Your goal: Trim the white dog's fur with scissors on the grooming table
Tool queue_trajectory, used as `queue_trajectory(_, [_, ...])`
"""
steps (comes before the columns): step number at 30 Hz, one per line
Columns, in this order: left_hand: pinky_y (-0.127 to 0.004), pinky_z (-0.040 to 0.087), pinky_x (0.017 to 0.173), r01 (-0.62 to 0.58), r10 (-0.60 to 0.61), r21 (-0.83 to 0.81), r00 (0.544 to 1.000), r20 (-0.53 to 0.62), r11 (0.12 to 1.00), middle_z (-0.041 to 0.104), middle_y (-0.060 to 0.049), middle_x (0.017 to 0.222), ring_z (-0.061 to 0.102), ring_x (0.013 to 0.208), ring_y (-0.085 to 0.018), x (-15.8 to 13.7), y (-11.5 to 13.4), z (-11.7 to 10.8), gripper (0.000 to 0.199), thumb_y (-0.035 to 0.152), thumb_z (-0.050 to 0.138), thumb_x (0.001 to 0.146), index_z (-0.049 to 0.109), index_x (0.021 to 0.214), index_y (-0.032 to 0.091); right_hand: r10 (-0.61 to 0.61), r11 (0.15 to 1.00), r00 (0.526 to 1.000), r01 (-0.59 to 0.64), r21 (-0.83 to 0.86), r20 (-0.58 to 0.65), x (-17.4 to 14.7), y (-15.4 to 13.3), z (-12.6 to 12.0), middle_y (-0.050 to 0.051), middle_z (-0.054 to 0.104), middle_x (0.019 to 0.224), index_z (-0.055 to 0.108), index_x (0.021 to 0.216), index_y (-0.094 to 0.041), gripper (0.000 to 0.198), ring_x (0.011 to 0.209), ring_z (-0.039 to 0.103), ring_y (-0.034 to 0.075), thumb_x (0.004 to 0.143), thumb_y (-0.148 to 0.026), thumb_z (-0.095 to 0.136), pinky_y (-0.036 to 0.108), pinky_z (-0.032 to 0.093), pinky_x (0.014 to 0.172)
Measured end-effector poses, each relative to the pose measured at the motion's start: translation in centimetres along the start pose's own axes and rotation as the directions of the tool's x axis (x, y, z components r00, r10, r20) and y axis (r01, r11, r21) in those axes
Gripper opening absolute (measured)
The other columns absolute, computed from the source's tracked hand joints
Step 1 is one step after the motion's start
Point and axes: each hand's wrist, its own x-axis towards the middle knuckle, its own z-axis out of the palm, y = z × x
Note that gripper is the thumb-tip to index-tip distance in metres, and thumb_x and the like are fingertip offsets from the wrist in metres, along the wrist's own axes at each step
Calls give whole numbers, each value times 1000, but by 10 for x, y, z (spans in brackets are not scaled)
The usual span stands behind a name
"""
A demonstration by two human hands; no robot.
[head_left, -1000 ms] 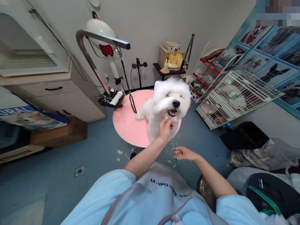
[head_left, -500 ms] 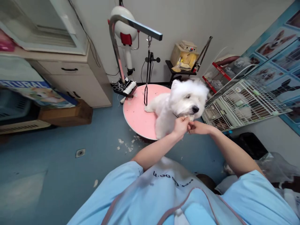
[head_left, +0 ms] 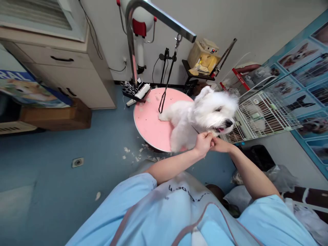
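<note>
A fluffy white dog [head_left: 215, 111] sits on a round pink grooming table [head_left: 151, 123], its head turned to the right and its mouth slightly open. Under its chin, my left hand [head_left: 203, 143] is closed in a pinch at the chin hair. My right hand [head_left: 220, 145] meets it there, fingers curled and partly hidden behind the left. A thin dark pointed tool [head_left: 195, 129] sticks out past my left hand toward the dog's chest. Its other end is hidden, so its kind and which hand holds it are unclear.
A metal grooming arm [head_left: 164, 20] with a hanging black loop [head_left: 162, 104] rises over the table. Clippers [head_left: 142, 92] lie in a tool holder [head_left: 132, 92] at the table's left edge. A wire cage [head_left: 266, 116] stands to the right. Hair clippings [head_left: 138, 153] litter the floor.
The view has shifted, and the dog's head appears farther right with its mouth now open. My hands stay together under its chin. More of the thin dark tool shows beside my left hand.
</note>
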Motion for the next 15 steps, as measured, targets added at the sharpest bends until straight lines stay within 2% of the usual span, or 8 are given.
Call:
queue_trajectory(4, [-17, 23, 41, 58, -58, -33, 998, 18, 998, 56, 2, 54, 38, 38, -3, -2, 5, 0, 30, 12, 57, 92, 53, 62, 13, 54, 998, 998, -55, -29, -26, -1, -6, 4, 1, 63, 66, 51, 60, -22, 13, 70, 58, 17, 69, -30, 56, 29, 49, 72])
queue_trajectory(9, [-18, 20, 39, 122, -122, -11, 991, 49, 992, 54, 3, 54, 37, 38, -3, -8, 10, -1, 31, 10, 49, 95, 54, 64, 13, 8, 1000, 999, -9, -23, -31, 0, -10, 18, -2, 55, 59, 43, 54, -23, 18, 65, 52, 15, 65, -28, 57, 27, 49, 67])
queue_trajectory(13, [-17, 22, 40, 135, -134, -12, 989, 61, 991, 54, 2, 55, 38, 39, -3, -11, 8, -2, 30, 10, 51, 94, 56, 65, 12, 68, 997, 992, -72, -31, -108, 0, -13, 31, -1, 55, 59, 43, 54, -23, 14, 66, 53, 17, 63, -22, 52, 29, 50, 66])
queue_trajectory(15, [-17, 22, 40, 140, -140, -4, 989, 45, 990, 54, 2, 55, 38, 40, -3, -12, 7, -2, 31, 11, 51, 95, 55, 64, 12, 43, 998, 984, -50, -41, -172, -1, -15, 37, 1, 59, 63, 47, 56, -22, 9, 70, 56, 18, 63, -19, 52, 30, 51, 69])
